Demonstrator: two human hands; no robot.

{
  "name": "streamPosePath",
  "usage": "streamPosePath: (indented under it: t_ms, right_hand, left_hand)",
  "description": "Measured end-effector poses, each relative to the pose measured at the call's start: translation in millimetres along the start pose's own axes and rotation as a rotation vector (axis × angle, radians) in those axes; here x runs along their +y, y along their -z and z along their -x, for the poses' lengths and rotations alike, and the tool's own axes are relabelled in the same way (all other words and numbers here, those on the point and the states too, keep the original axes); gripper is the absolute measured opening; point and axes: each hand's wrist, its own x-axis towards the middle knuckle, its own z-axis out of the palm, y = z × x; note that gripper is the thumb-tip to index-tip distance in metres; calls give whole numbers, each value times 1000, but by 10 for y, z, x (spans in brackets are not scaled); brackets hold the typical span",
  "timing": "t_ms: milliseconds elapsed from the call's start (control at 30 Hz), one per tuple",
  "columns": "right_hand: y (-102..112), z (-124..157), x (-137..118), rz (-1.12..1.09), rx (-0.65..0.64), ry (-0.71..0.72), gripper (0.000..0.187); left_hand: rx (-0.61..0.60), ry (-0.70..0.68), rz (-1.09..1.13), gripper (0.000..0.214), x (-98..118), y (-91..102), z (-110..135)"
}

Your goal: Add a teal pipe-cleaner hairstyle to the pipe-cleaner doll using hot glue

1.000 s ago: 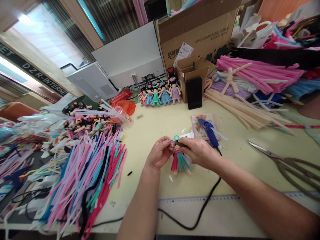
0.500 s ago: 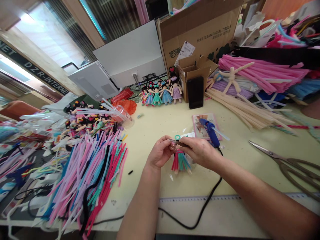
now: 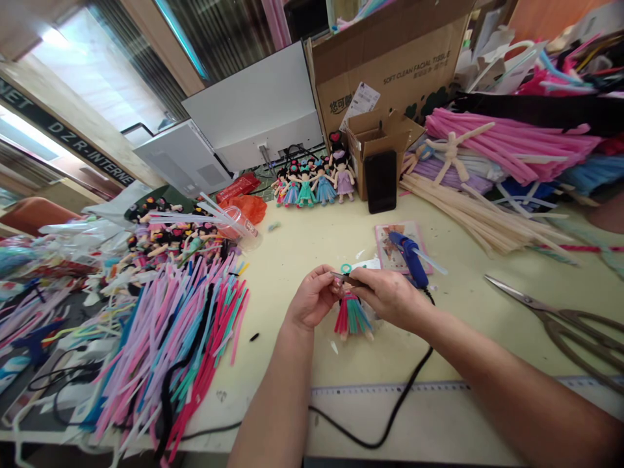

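My left hand is closed in a pinch at the upper part of a small pipe-cleaner doll. The doll's skirt has red, green and blue strips and shows below my fingers; its upper body is mostly hidden by my hands. From the right, my right hand grips a thin, dark metal tool, perhaps tweezers, its tip pointing left to my left fingertips. A teal loop shows just above the tool. Beyond my right hand, a blue glue gun lies on a pink-edged card.
Large scissors lie at right, near beige pipe cleaners. Colourful pipe cleaners cover the left side. Finished dolls and a black phone stand at the back. A black cable loops in front, across a ruler strip.
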Motion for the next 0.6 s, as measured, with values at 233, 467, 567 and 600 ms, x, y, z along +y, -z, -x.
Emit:
streamPosePath:
  t_ms: [233,467,567,600]
  right_hand:
    - [8,-2,-15,1,-17,-24,9]
    - [5,-3,-17,4,-16,-19,9]
    - [3,-3,-13,16,-20,-20,9]
    - [2,-2,-12,18,-19,-18,9]
  left_hand:
    - [11,4,-1,17,3,-4,2]
    - [10,2,-4,17,-3,6,-3]
    - [7,3,-4,17,-2,6,-3]
    - [6,3,-3,17,-2,6,-3]
